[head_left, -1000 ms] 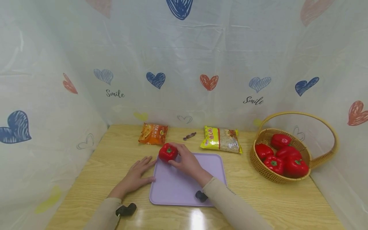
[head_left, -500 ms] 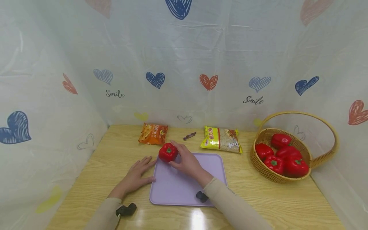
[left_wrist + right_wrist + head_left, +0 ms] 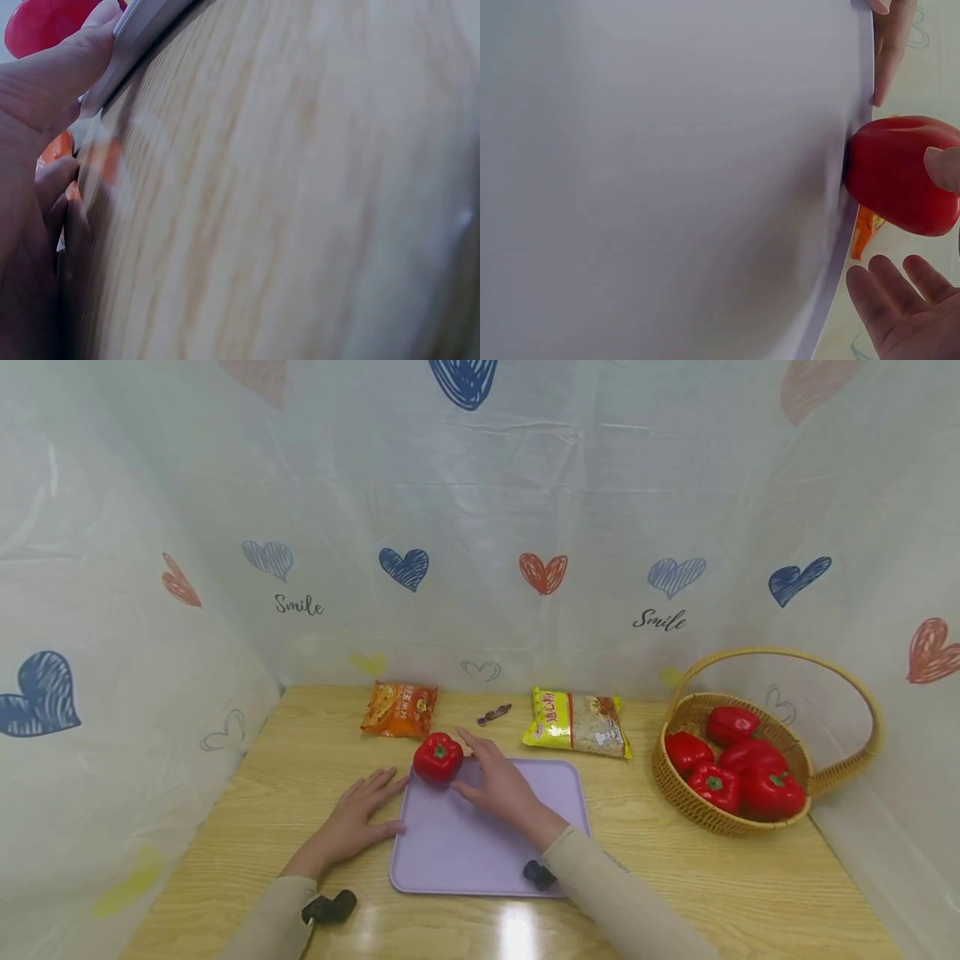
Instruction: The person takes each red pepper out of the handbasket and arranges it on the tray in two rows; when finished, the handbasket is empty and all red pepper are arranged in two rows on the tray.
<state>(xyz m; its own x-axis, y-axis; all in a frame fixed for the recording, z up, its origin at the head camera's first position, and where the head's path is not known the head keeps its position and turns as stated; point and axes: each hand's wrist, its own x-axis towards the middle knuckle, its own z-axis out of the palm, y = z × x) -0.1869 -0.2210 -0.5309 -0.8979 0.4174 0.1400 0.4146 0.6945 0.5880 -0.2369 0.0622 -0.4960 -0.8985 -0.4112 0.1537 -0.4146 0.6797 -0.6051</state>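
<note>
A red bell pepper point(image 3: 438, 757) sits upright in the far left corner of the lilac tray point(image 3: 487, 852). Just right of it is my right hand point(image 3: 504, 785), its fingers spread and apart from the pepper in the head view; the right wrist view shows the relaxed fingers beside the pepper point(image 3: 904, 176). My left hand point(image 3: 352, 822) lies with straight fingers at the tray's left edge, thumb and fingertips touching the rim. In the left wrist view the thumb of my left hand point(image 3: 45, 97) rests against the tray rim point(image 3: 139, 45).
A wicker basket point(image 3: 693, 810) with several red peppers point(image 3: 772, 793) stands at the right. Along the back lie an orange snack bag point(image 3: 400, 710), a small wrapped candy point(image 3: 494, 714) and a yellow packet point(image 3: 577, 723). A patterned curtain hangs behind and at both sides.
My right hand has let go of the pepper and moved slightly right, its fingers opening. The pepper and my left hand have stayed in place.
</note>
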